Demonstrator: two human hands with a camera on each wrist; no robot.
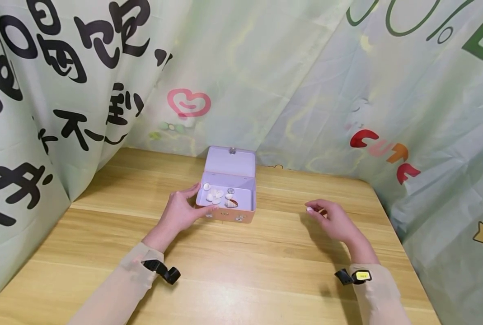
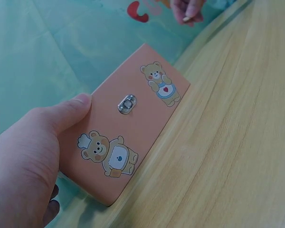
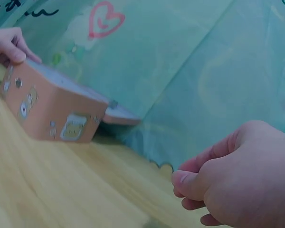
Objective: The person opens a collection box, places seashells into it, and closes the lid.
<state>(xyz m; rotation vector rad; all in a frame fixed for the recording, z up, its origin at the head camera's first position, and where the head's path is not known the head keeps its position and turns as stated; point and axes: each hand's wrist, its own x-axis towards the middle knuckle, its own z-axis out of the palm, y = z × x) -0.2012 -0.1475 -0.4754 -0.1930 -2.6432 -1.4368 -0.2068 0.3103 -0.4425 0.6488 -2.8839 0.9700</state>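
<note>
An orange-pink tin box [image 1: 246,217] with bear pictures stands on the table, its lilac lid [image 1: 230,163] raised at the back. Inside lie several small items, among them white shells [image 1: 217,195], a brown-and-white shell [image 1: 232,203] and a small silvery round piece [image 1: 231,191]. My left hand [image 1: 178,210] grips the box's left end, thumb on the front edge and fingers along the side. Right of the box, just above the table, my right hand [image 1: 334,222] pinches a small white piece [image 1: 309,209], perhaps a shell. In the right wrist view that piece is hidden behind the fingers.
The wooden table [image 1: 265,271] ends at its right edge beside a hanging printed curtain [image 1: 298,90], which closes off the back and both sides. A metal clasp [image 2: 127,104] sits on the box's front. Dark straps [image 1: 160,270] circle both wrists.
</note>
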